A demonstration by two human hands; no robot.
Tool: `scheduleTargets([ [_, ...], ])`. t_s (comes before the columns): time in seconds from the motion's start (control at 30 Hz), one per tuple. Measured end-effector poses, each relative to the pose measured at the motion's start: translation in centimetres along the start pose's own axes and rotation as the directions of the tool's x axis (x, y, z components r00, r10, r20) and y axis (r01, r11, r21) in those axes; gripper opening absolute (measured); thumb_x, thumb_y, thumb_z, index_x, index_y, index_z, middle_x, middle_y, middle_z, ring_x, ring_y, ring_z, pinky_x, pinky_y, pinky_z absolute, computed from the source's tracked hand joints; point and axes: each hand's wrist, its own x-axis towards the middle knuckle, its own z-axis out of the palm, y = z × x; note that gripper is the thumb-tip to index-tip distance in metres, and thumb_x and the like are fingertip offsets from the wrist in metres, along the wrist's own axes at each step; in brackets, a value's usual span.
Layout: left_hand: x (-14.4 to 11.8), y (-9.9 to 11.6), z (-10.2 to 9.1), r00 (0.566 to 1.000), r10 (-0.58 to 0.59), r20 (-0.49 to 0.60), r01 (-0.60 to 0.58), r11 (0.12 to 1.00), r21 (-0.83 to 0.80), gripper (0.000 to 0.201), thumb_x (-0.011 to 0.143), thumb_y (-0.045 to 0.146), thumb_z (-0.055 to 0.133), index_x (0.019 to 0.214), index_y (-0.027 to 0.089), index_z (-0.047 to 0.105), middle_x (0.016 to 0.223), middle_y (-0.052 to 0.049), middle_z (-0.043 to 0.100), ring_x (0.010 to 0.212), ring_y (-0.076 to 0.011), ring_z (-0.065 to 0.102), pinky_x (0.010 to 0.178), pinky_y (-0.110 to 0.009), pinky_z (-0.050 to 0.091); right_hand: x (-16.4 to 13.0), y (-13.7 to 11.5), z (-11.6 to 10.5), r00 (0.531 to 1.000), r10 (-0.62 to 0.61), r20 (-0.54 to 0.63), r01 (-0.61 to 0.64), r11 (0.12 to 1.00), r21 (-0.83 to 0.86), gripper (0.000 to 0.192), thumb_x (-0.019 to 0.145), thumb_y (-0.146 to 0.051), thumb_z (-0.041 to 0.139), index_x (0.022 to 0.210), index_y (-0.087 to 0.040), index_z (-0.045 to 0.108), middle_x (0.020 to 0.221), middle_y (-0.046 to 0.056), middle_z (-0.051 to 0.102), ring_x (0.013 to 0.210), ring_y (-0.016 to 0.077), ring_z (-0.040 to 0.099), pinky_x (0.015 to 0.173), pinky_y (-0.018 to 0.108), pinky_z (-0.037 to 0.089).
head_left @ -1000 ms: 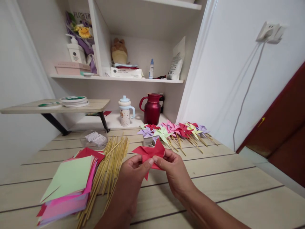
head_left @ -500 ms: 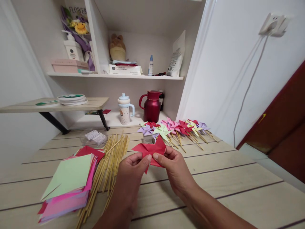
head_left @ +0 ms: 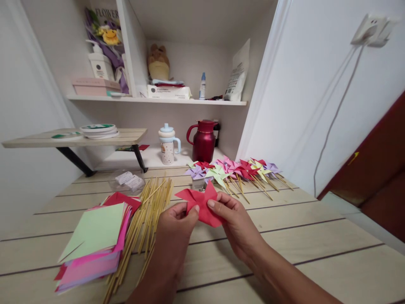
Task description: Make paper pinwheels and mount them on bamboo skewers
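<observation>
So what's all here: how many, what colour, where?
folded paper: one, red, centre
paper sheets: stack, mixed colours, table left
sticks: many, tan, right of paper sheets
pinwheels: several, mixed colours, table back
tub: one, clear, behind paper sheets
discs: several, white and green, on stand
cup: one, speckled cream, below shelf
jug: one, red, right of cup
bottle: one, dark, behind jug
pump bottle: one, white, shelf left
box: one, pink, shelf left
bouquet: one, purple, shelf left
plush toy: one, brown, shelf middle
packet: one, white, before plush toy
bag: one, white, shelf right
outlets: count unclear, white, wall
left hand: one, holding folded paper
right hand: one, holding folded paper
</observation>
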Motion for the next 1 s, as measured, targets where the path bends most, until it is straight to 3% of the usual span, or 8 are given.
scheduleTargets([
  [0.2, 0.13, -0.07, -0.16, 1.0, -0.005, -0.02, 0.005, 1.0, 0.012, 0.017, 0.063, 0.035, 0.075, 0.063, 0.019, 0.07, 0.061, 0.003, 0.065, 0.062, -0.0149, 0.058, 0.06, -0.023, 0.043, -0.01, -0.16, -0.12, 0.999, 0.003, 0.038, 0.001, 0.995, -0.096, 0.023, 0.067, -0.036, 0.084, 0.078, -0.02, 0.071, 0.075, 0.0, 0.07, 0.066, 0.014, 0.059, 0.065, 0.027, 0.046],
  [0.33, 0.04, 0.13, -0.2, 0.999, -0.015, 0.041, 0.017, 0.999, -0.042, 0.016, 0.063, 0.033, 0.075, 0.067, 0.018, 0.072, 0.066, 0.001, 0.069, 0.065, -0.0159, 0.061, 0.063, -0.023, 0.044, 0.03, -0.02, -0.21, 1.0, 0.007, 0.03, -0.003, 0.993, -0.117, 0.023, 0.066, -0.035, 0.085, 0.077, -0.02, 0.073, 0.074, 0.001, 0.071, 0.065, 0.0138, 0.059, 0.065, 0.027, 0.047],
  [0.63, -0.16, 0.2, -0.1, 0.997, 0.033, 0.068, -0.029, 0.998, -0.056, 0.021, 0.063, 0.035, 0.076, 0.055, 0.018, 0.067, 0.049, 0.004, 0.056, 0.05, -0.0104, 0.046, 0.053, -0.022, 0.036, 0.02, -0.24, -0.18, 1.0, -0.002, 0.0, 0.002, 0.991, -0.132, 0.024, 0.064, -0.037, 0.086, 0.075, -0.019, 0.074, 0.07, 0.001, 0.07, 0.061, 0.013, 0.058, 0.06, 0.025, 0.045],
  [1.0, 0.27, -0.23, -0.42, 0.995, 0.043, 0.094, -0.042, 0.999, -0.011, 0.017, 0.066, 0.034, 0.075, 0.065, 0.017, 0.072, 0.057, 0.003, 0.062, 0.054, -0.0112, 0.05, 0.053, -0.021, 0.035, 0.18, -0.18, -0.32, 1.0, -0.002, 0.019, 0.006, 0.982, -0.186, 0.025, 0.066, -0.038, 0.085, 0.076, -0.017, 0.076, 0.069, 0.001, 0.07, 0.059, 0.0117, 0.055, 0.058, 0.024, 0.042],
])
